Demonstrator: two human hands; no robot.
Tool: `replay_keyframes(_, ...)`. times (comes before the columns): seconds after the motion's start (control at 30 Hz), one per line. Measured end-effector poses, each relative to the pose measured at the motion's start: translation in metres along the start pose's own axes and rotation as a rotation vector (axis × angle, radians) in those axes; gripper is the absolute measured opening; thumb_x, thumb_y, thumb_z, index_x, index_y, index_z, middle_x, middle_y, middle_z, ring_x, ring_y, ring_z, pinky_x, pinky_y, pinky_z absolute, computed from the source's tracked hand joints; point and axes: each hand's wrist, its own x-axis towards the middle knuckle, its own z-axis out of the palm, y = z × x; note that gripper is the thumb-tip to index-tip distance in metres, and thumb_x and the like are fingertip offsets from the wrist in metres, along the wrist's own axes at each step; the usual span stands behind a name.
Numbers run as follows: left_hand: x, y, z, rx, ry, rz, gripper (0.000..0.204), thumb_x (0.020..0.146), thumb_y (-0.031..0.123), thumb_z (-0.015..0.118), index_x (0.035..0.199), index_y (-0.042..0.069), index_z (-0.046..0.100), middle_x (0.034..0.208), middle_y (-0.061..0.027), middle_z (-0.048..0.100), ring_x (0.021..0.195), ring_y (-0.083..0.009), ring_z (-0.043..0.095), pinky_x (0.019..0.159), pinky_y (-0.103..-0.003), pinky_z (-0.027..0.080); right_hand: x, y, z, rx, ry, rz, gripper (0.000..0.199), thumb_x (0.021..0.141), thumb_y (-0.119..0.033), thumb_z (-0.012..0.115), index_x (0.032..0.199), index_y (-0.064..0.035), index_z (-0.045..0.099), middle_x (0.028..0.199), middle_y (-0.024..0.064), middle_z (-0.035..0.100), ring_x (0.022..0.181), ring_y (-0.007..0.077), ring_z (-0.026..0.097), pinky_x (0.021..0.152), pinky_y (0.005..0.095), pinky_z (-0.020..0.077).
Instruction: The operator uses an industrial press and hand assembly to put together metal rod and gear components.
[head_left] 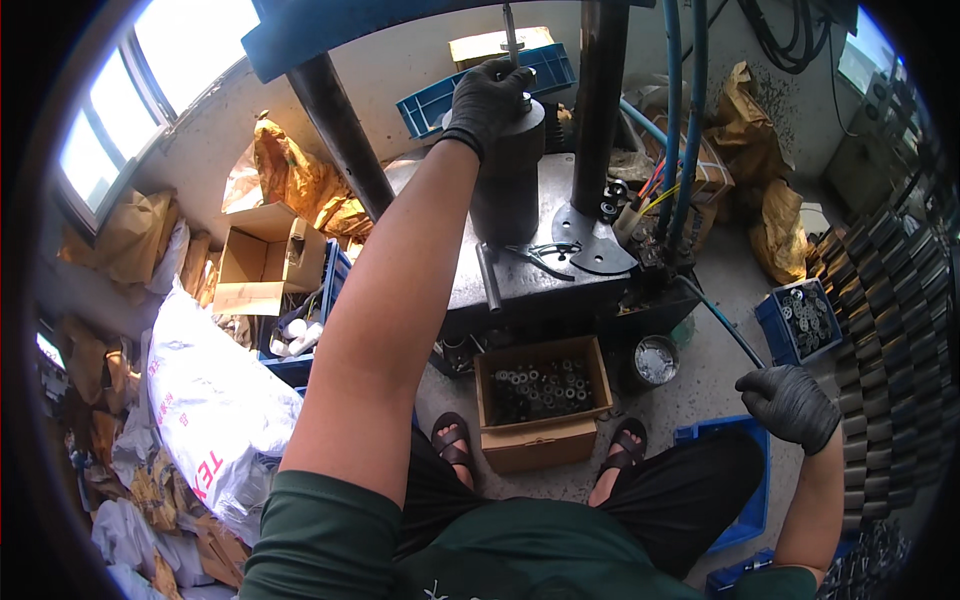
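Observation:
My left hand point(487, 102), in a dark glove, reaches up to the top of a thick grey metal cylinder point(508, 180) standing on the press table. Its fingers curl in at the foot of a thin upright metal rod point(511, 35); what they pinch is mostly hidden by the glove. A small shiny ring-like part point(527, 101) shows beside the fingers. Out to the right, my gloved right hand point(793, 405) is closed round the end of a long thin lever point(733, 333), which slants down from the machine.
Pliers point(540, 260) and a slotted plate point(597, 243) lie on the metal table point(465, 285). Below is a cardboard box point(540, 455) of small metal parts, with a tin point(655, 361) beside it. Blue hoses point(687, 130) hang at the right. A white sack point(205, 410) leans left; stacked metal pieces point(890, 330) stand right.

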Motion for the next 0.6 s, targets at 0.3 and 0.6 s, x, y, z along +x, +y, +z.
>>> replay_keyframes(0.3, -0.005, 0.008, 0.000, -0.158, -0.020, -0.101, 0.029, 0.099, 0.019, 0.073, 0.121, 0.001, 0.071, 0.102, -0.0064, 0.074, 0.089, -0.0118, 0.067, 0.073, -0.027, 0.061, -0.002, 0.001, 0.000, 0.030, 0.055, -0.018, 0.026, 0.090, -0.013, 0.066, 0.109, 0.0024, 0.074, 0.094, 0.0216, 0.075, 0.090, 0.0340, 0.075, 0.083, 0.0406, 0.0591)
replay_keyframes(0.6, -0.002, 0.000, -0.005, -0.060, -0.014, -0.082, 0.028, 0.097, 0.019, 0.075, 0.119, 0.004, 0.071, 0.098, -0.0056, 0.070, 0.084, -0.0122, 0.066, 0.070, -0.029, 0.063, 0.004, -0.003, -0.003, 0.092, 0.035, 0.032, 0.025, 0.092, -0.011, 0.065, 0.112, 0.0027, 0.073, 0.100, 0.0214, 0.075, 0.092, 0.0344, 0.075, 0.085, 0.0415, 0.0584)
